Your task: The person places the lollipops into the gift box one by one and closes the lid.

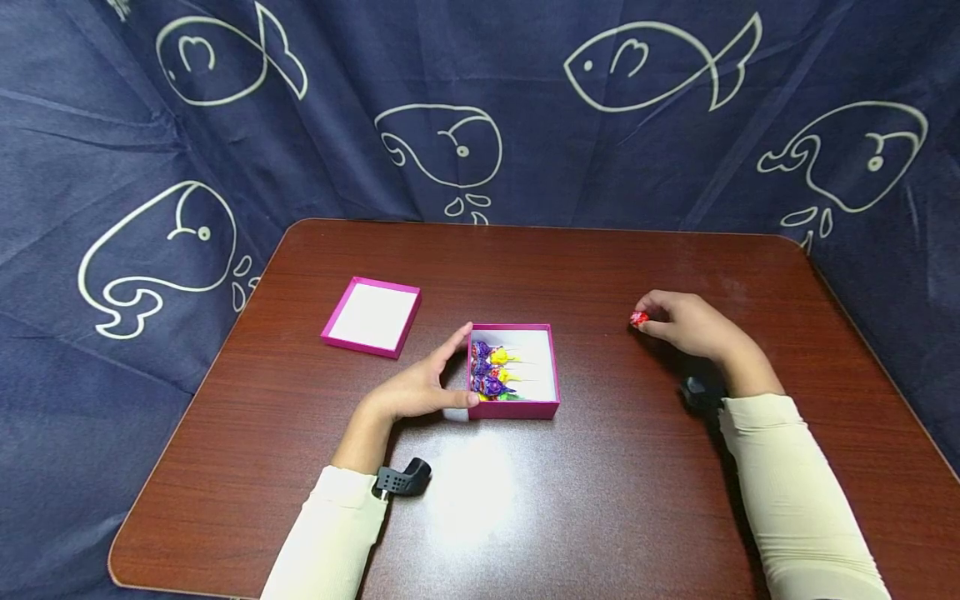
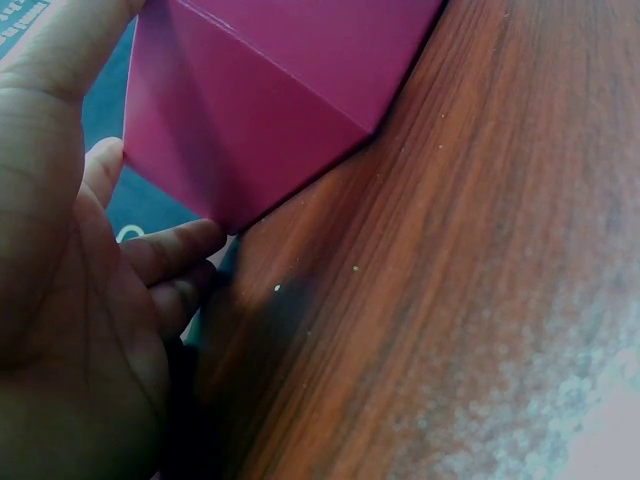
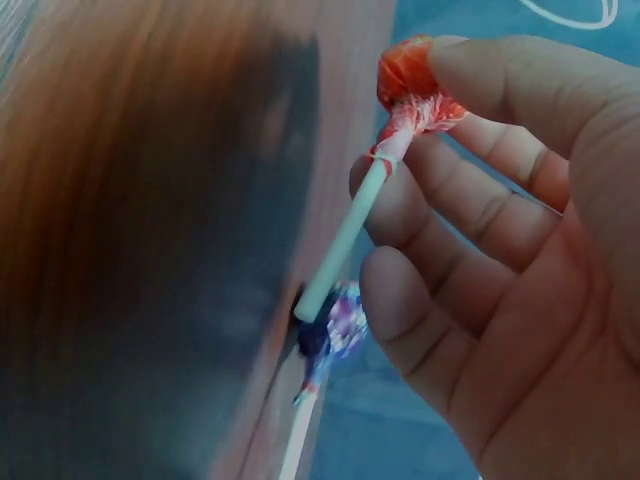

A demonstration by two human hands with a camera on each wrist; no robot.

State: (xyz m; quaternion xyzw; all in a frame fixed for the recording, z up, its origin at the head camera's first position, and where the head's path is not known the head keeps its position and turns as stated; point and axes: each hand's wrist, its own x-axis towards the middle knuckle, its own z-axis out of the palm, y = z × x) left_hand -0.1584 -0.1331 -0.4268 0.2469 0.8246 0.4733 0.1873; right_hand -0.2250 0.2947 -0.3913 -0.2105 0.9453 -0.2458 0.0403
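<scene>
A pink box (image 1: 517, 410) with a white inside stands near the table's middle, holding several lollipops (image 1: 491, 371) in purple, yellow and green wrappers at its left side. My left hand (image 1: 412, 385) holds the box by its left side, thumb at the near corner and fingers at the far one. Farther right, my right hand (image 1: 690, 325) pinches a red lollipop (image 3: 405, 80) by its wrapped head, just above the table; its pale stick points down in the right wrist view. Behind that stick shows a purple-wrapped lollipop (image 3: 345, 320), which is hidden in the head view.
A pink lid (image 1: 372, 315) lies with its white inside up, beyond and left of the box. The brown wooden table (image 1: 585, 500) has rounded corners. A dark blue curtain (image 1: 525, 67) with fish and whale drawings hangs around its back and sides.
</scene>
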